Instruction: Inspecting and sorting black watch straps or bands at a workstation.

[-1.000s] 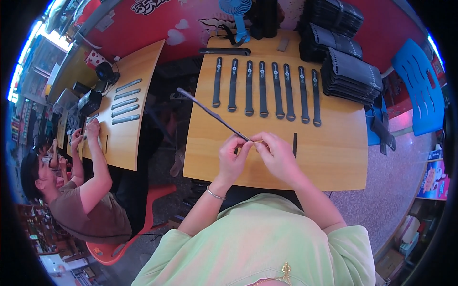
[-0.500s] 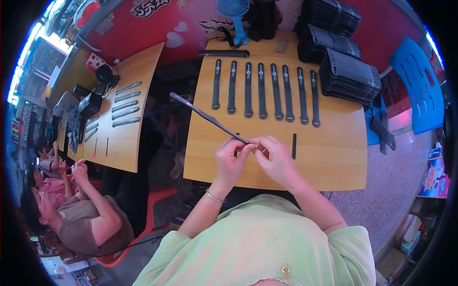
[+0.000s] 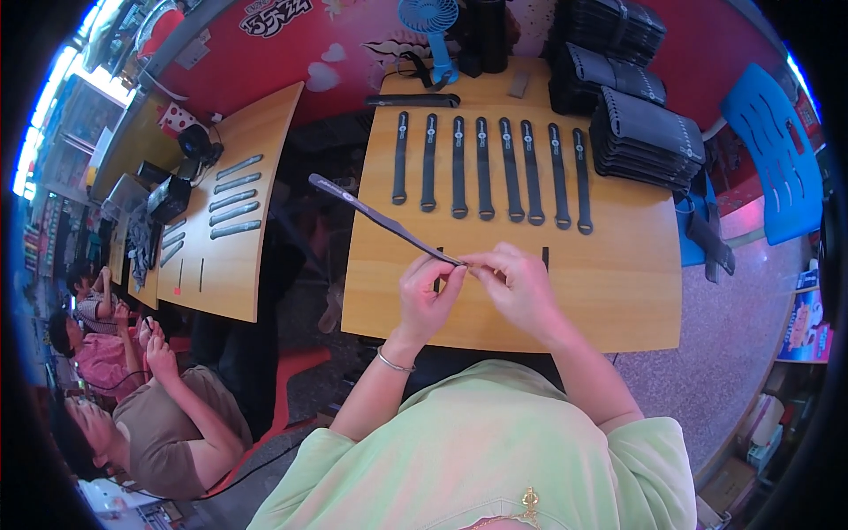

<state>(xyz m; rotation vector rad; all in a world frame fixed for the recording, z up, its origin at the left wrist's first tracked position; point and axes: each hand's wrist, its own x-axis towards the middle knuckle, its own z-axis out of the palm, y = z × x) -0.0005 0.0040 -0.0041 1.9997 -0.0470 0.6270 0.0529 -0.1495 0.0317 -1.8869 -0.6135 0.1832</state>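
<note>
A long, narrow black strap [image 3: 389,223] slants over the table, its far end raised toward the upper left. My left hand [image 3: 426,299] is closed around its near end between thumb and fingers. At that same end, the fingertips of my right hand [image 3: 519,290] are pinched together; the fine detail there is too small to make out. Beyond my hands lies a row of several similar straps [image 3: 458,168], side by side, each with a loop at its near end. One dark slot-like strip [image 3: 545,258] shows beside my right hand.
Bundled black straps [image 3: 649,128] are piled at the wooden table's [image 3: 609,300] far right. A blue fan [image 3: 440,57] and a flat strap [image 3: 412,100] lie toward the back. A blue chair [image 3: 768,159] stands right. Leftward, a co-worker [image 3: 177,433] sits by another table [image 3: 231,283].
My right hand's fingers have drawn slightly up and away from my left hand, around the strap's near end. The strap has barely shifted. The co-worker at left has leaned back and lowered their hands.
</note>
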